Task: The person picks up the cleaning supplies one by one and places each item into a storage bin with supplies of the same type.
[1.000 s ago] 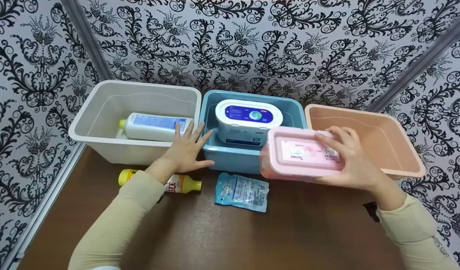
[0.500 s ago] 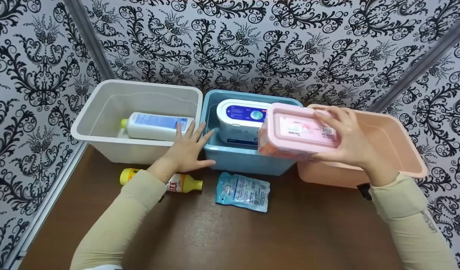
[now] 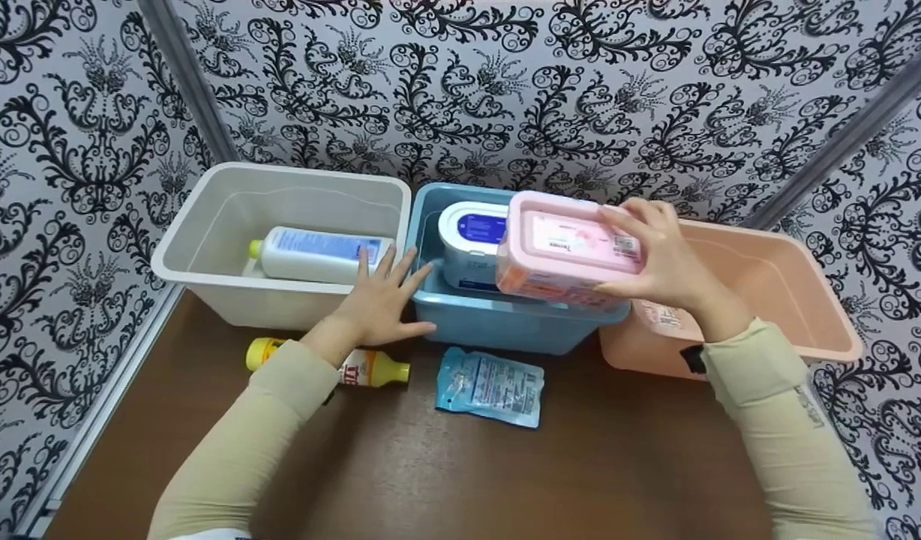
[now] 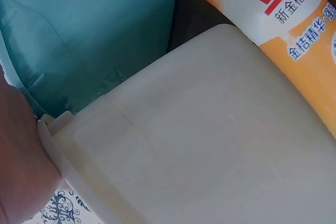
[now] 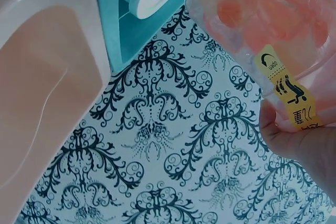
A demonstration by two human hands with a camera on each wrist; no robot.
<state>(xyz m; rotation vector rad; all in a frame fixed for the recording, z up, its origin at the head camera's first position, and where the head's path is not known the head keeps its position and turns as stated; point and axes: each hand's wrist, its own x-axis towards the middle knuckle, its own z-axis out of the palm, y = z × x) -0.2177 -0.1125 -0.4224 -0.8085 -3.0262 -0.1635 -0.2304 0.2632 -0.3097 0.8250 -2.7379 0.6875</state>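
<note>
My right hand (image 3: 667, 262) grips a clear plastic box with a pink lid (image 3: 573, 244) by its right end. It is held over the blue bin (image 3: 505, 330), hiding part of a white tub with a blue label (image 3: 472, 236) inside. Through the box's side in the right wrist view, round pink shapes (image 5: 273, 19) show beside a yellow sticker (image 5: 289, 90). My left hand (image 3: 378, 304) lies with fingers spread at the neighbouring rims of the off-white bin (image 3: 235, 300) and the blue bin. In the off-white bin, a white bottle (image 3: 318, 255) lies on its side.
On the brown table (image 3: 460, 472), a yellow-capped bottle (image 3: 374, 369) lies partly under my left forearm. Right of it is a blue pouch (image 3: 494, 386). A peach bin (image 3: 775, 292) stands at the right end of the row, against the patterned wall (image 3: 520, 90).
My right hand has raised the pink-lidded box from in front of the bins and carried it back and left over the blue bin. My left hand has stayed in place.
</note>
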